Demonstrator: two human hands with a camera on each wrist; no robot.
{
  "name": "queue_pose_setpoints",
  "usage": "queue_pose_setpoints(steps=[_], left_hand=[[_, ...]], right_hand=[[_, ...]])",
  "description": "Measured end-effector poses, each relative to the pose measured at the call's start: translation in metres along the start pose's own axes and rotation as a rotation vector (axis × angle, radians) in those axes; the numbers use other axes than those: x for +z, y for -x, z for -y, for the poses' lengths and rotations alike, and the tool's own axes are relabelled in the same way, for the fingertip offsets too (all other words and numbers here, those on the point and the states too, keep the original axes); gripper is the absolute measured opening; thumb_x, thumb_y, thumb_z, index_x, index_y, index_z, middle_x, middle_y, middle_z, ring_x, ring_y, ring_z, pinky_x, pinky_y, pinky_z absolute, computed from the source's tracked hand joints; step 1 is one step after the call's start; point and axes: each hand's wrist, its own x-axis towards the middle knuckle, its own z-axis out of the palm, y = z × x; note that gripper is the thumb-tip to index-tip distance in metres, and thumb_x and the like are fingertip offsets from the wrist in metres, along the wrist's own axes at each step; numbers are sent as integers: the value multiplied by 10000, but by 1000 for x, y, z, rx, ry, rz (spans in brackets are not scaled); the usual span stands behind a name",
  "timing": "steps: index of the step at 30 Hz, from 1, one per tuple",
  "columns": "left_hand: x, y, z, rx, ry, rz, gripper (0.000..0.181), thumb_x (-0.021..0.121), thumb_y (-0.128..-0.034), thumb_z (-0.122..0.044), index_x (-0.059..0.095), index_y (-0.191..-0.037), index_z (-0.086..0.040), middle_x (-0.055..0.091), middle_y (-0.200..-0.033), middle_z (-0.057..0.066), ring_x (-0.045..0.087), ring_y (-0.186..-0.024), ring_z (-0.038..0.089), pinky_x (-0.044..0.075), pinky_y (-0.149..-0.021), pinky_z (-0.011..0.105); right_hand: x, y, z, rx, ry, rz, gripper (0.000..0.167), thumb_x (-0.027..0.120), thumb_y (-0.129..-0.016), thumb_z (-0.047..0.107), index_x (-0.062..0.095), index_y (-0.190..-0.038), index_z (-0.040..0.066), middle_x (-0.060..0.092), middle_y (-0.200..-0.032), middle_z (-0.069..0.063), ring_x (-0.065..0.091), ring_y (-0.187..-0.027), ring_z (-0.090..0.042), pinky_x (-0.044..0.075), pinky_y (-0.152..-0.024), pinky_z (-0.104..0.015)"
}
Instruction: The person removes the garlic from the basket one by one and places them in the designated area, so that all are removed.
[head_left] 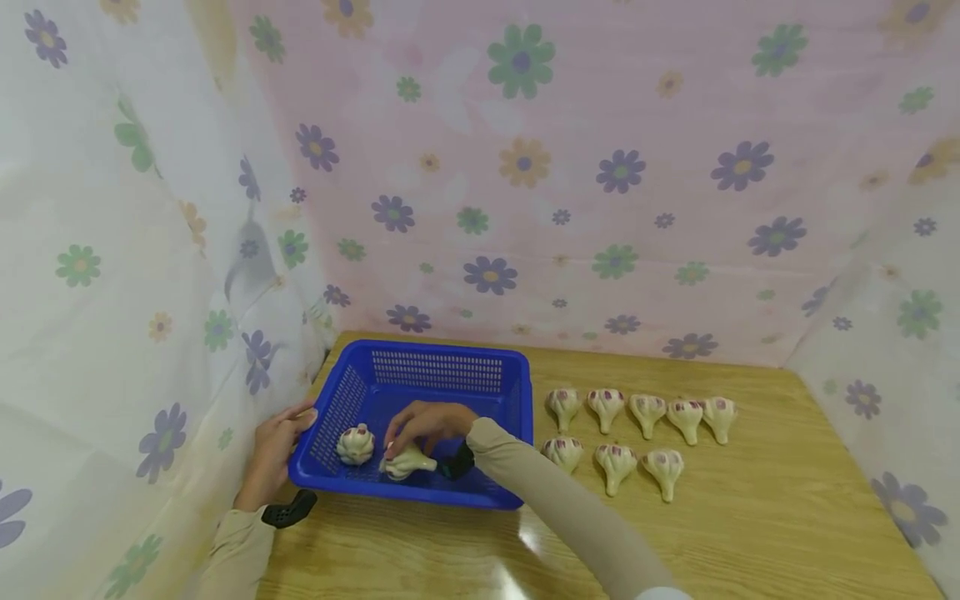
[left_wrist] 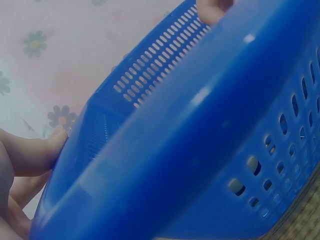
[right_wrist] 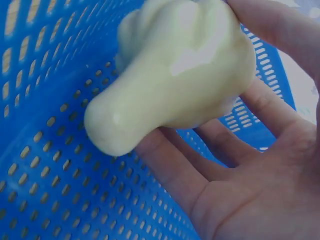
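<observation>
A blue plastic basket (head_left: 427,492) with slotted walls stands on the left of the table. My left hand (head_left: 272,450) grips its left rim; in the left wrist view the thumb (left_wrist: 52,142) lies against the rim with other fingers below. Inside the basket, my right hand (head_left: 431,421) holds a garlic bulb (head_left: 405,463), its stem pointing right. Up close in the right wrist view, fingers and thumb are around the pale bulb (right_wrist: 185,65), above the perforated basket floor. Another garlic bulb (head_left: 356,445) lies in the basket's left part.
Right of the basket, several garlic bulbs (head_left: 617,465) lie in two rows on the wooden table (head_left: 780,500), most with stems toward me. Flower-patterned sheeting (head_left: 562,208) hangs at the back and both sides, close to the basket's left end.
</observation>
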Motion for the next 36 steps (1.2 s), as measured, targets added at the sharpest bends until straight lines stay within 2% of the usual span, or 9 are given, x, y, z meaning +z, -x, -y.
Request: queue_pose_setpoints(steps=[8,15,23,36], left_hand=[[-1,-2,0,-8,-17,-25,505,608,-929,-168,455,-1388,-24,653,-849,-90,639,-775,88,536,-670,284],[-4,-1,-1,-2,-12,-14,524,614,-928,-183,440,-1396,-24,663,-847,-97,646,-783,93,536,-670,283],[-1,1,-3,-4,-6,19,517,589,-944,-182,419,-1406,-25,665,-867,-90,646,-799,99,535,-682,288],[0,2,-3,-23,38,31,530,618,-929,-189,431,-1402,-41,672,-856,-99,645,-802,86,530,-686,272]], right_hand=[[-15,22,4,-58,-55,-69,153,715,-831,136,693,-965,66,658,-968,-59,599,-810,-198,532,-659,-389],[-25,45,6,-103,-65,-72,185,712,-843,151,698,-1008,68,663,-996,-77,611,-815,-192,544,-668,-398],[-37,71,6,-120,-98,-109,211,686,-865,148,698,-1054,55,654,-1043,-89,616,-849,-211,539,-678,-410],[-48,97,0,-106,-105,-170,233,693,-864,177,704,-1072,74,646,-1090,-75,616,-923,-242,538,-723,-430]])
